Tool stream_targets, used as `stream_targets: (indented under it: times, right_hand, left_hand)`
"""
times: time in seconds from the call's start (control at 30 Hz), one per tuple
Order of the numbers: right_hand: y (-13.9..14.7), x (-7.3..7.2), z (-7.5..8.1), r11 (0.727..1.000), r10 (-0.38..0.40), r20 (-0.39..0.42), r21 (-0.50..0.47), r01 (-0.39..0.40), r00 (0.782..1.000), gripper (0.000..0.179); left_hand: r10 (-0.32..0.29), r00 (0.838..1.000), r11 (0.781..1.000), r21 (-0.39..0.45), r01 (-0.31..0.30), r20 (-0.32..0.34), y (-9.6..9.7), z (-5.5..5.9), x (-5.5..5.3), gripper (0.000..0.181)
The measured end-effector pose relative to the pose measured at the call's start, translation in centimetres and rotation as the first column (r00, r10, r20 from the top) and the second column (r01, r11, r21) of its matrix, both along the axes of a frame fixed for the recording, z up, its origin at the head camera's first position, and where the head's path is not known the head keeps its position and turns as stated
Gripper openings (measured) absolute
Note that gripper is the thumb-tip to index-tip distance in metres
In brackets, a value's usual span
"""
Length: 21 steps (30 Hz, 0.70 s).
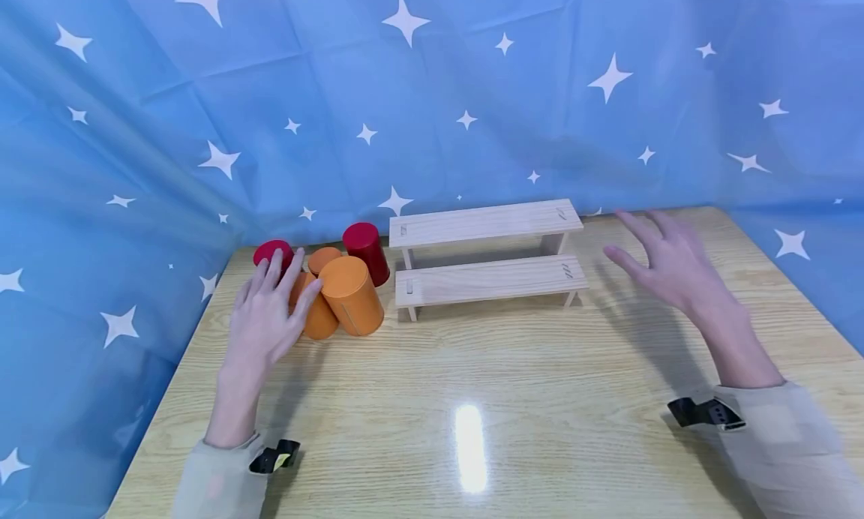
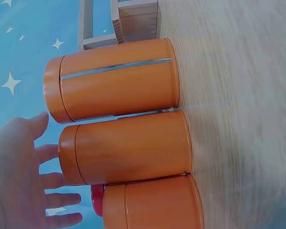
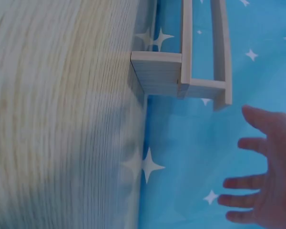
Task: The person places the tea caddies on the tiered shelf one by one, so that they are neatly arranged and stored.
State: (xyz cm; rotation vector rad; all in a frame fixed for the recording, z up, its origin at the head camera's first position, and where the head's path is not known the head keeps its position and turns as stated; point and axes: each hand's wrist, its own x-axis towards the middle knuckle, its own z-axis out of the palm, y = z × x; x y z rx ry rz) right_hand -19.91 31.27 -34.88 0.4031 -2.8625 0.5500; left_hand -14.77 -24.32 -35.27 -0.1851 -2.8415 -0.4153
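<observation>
My left hand [image 1: 263,316] is spread over the group of cans at the left, its fingers extended and holding nothing. Beside its thumb stands an orange lidded can [image 1: 354,301]; another orange can [image 2: 128,152] is nearest the fingers in the left wrist view, with a third orange can [image 2: 157,205] next to it. Two red cans are at the back, one red can [image 1: 367,253] near the shelf and one red lid [image 1: 273,252] partly behind my fingers. To the right of the wooden shelf, my right hand [image 1: 675,264] hovers with loosely spread fingers and nothing in them.
A two-step wooden shelf [image 1: 489,279] stands at the back middle of the wooden table [image 1: 540,399]. Behind it hangs a blue curtain [image 1: 324,76] with white stars, close to the table's back edge.
</observation>
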Motion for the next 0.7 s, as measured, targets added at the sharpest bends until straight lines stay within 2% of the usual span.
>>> stream_targets:
  times: [0.3, 0.7]
  right_hand:
    - [-0.9, -0.1, -0.6, 0.996, 0.015, 0.034, -0.088, -0.012, 0.999, 0.066]
    - [-1.9, -0.6, -1.1, 0.985, 0.038, 0.148, -0.173, -0.012, 0.988, 0.07]
  left_hand:
    - [0.003, 0.995, 0.998, 0.056, 0.003, -0.105, -0.7, -0.5, 0.7, 0.064]
    - [0.009, 0.999, 0.99, 0.143, -0.002, -0.049, -1.9, -0.8, 1.2, 0.055]
